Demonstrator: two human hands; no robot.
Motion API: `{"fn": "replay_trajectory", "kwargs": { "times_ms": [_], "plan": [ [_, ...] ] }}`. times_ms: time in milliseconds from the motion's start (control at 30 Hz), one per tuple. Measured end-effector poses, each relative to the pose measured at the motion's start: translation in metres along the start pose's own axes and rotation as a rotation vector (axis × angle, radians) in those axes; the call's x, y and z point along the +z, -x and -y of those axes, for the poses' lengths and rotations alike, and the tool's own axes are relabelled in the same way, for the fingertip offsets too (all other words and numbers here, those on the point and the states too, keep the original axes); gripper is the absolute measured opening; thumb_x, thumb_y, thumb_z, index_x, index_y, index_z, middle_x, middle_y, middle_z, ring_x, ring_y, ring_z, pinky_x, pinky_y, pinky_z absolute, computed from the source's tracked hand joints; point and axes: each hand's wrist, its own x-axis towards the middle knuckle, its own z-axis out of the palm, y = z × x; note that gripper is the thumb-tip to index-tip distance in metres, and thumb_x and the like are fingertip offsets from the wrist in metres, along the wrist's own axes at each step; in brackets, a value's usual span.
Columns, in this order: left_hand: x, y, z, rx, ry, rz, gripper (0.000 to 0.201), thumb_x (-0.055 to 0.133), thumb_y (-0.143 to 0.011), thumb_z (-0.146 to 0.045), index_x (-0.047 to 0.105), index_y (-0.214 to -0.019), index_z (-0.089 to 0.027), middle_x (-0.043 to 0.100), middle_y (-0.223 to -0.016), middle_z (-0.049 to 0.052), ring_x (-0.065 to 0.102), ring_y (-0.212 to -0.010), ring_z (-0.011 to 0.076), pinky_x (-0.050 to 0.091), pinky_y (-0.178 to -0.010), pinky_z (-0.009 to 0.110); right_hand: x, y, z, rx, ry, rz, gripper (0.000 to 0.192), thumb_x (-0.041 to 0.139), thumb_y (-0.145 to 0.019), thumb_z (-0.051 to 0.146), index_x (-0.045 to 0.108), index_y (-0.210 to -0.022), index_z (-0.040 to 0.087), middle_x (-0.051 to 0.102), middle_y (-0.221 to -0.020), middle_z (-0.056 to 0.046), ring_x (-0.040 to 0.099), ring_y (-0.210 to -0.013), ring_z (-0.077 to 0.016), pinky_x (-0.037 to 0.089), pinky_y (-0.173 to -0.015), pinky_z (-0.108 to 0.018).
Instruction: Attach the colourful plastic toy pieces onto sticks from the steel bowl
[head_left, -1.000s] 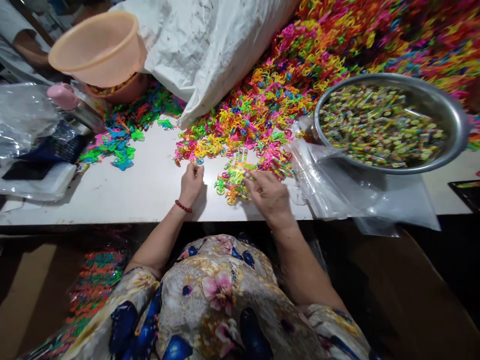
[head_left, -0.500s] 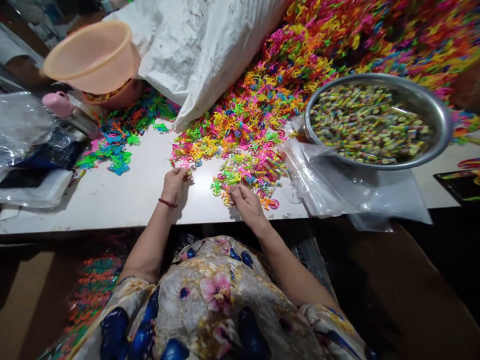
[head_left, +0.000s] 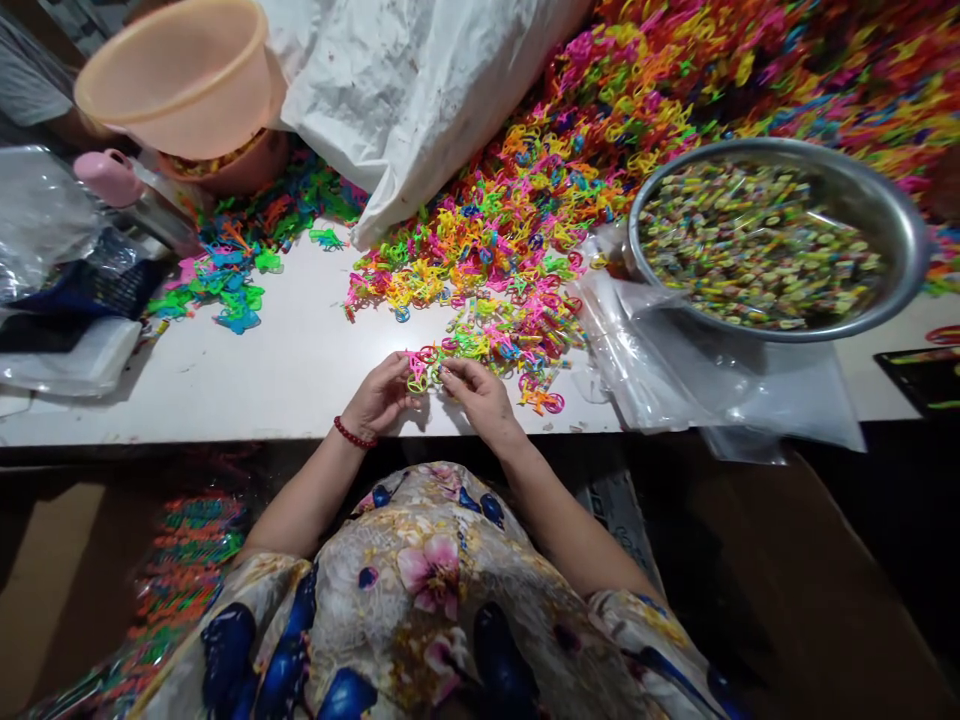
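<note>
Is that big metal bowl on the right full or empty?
Nearly full: the metal bowl holds small multicoloured pieces heaped close to its rim.

No legible text, label, brand, number or sign anywhere in view.

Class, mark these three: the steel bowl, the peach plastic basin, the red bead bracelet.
steel bowl [head_left: 904,205]: head view, bare right rim.
peach plastic basin [head_left: 217,105]: head view, outer wall.
red bead bracelet [head_left: 351,436]: head view, beads at the wrist.
</note>
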Motion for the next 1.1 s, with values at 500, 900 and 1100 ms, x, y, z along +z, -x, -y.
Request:
{"fn": "replay_trajectory", "kwargs": {
  "times_ms": [500,900,1100],
  "plan": [
    [0.009,-0.004,0.022,0.224,-0.305,-0.131,0.047,0.069,-0.081,-0.058,0.058,-0.104,-0.020,0.054,-0.065,-0.004,0.039,-0.044,0.0078,0.031,-0.039,0.021,0.008,0.009,-0.002,0.051,-0.084,0.027,0.039,0.070,-0.079,0.057,0.067,-0.091,0.020,0.068,-0.078,-0.001,0.059,-0.067,-0.0122,0.049,-0.064,-0.026],
    [0.003,-0.009,0.042,0.484,-0.554,-0.310,0.028,0.053,-0.095,-0.048,0.054,-0.095,-0.020,0.051,-0.071,-0.003,0.045,-0.062,0.0126,0.037,-0.061,0.024,0.011,0.013,0.002,0.197,-0.305,0.058,0.038,0.077,-0.073,0.054,0.064,-0.083,0.020,0.065,-0.073,0.002,0.050,-0.057,-0.0077,0.043,-0.056,-0.022],
    [0.003,-0.005,0.032,0.548,-0.772,-0.341,0.019,0.052,-0.097,-0.039,0.053,-0.093,-0.020,0.051,-0.067,-0.003,0.046,-0.060,0.0130,0.035,-0.061,0.026,0.012,0.014,0.002,0.163,-0.297,0.031,0.035,0.079,-0.073,0.050,0.067,-0.085,0.019,0.067,-0.073,0.001,0.052,-0.058,-0.0078,0.044,-0.057,-0.022]
  ]
}}
